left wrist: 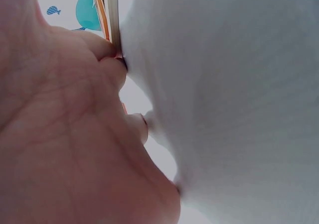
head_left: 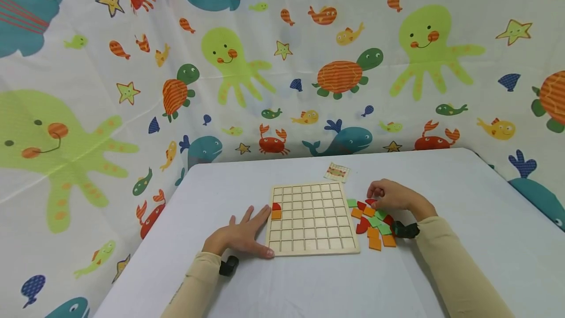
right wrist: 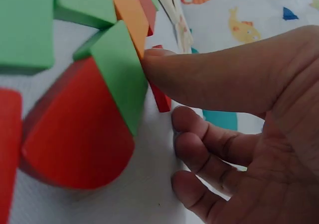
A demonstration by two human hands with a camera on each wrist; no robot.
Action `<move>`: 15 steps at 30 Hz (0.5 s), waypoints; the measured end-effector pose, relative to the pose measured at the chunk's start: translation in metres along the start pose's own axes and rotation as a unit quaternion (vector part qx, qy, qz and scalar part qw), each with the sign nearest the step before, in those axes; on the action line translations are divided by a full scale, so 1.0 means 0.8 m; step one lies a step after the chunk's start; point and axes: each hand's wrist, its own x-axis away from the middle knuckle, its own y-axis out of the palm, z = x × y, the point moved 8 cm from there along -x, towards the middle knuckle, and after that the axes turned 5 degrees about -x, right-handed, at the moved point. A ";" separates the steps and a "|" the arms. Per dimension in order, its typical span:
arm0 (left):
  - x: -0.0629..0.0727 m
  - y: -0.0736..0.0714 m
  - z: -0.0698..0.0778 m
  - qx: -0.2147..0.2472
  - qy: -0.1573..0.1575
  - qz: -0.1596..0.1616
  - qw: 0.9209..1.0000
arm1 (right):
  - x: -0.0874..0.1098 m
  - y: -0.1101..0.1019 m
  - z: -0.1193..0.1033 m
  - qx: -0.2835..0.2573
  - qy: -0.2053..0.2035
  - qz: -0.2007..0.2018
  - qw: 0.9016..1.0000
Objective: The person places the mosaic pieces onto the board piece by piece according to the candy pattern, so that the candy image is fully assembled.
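In the head view, a wooden grid board (head_left: 313,254) lies on the white table. One red piece (head_left: 276,206) with a curved edge sits in its left column, above an orange square piece (head_left: 276,215). My left hand (head_left: 243,235) rests at the board's left edge with fingers spread, thumb at the near left corner. To the right of the board, my right hand (head_left: 393,196) pinches a small red piece (right wrist: 162,98) at the far side of the loose pieces. The right wrist view shows the thumb across this piece; the index finger is hidden behind the thumb.
Loose pieces lie along the board's right side: several orange squares (head_left: 374,243), green pieces (head_left: 384,229) and red curved pieces (head_left: 363,225). A small printed card (head_left: 337,172) lies beyond the board. Behind the table hangs a sea-animal cloth (head_left: 247,126).
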 end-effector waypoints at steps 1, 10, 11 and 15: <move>0.000 0.000 0.000 0.002 0.003 0.000 1.000 | 0.001 0.000 0.000 0.002 -0.003 0.001 1.000; -0.004 0.000 0.001 0.001 0.009 0.000 1.000 | 0.000 -0.005 0.013 -0.011 0.023 0.033 0.999; -0.003 -0.001 0.001 0.000 0.006 -0.001 1.000 | 0.000 -0.007 0.015 -0.017 0.027 0.039 0.999; -0.002 0.001 -0.001 -0.006 -0.003 -0.002 1.000 | 0.003 -0.015 0.026 -0.051 0.038 0.069 0.996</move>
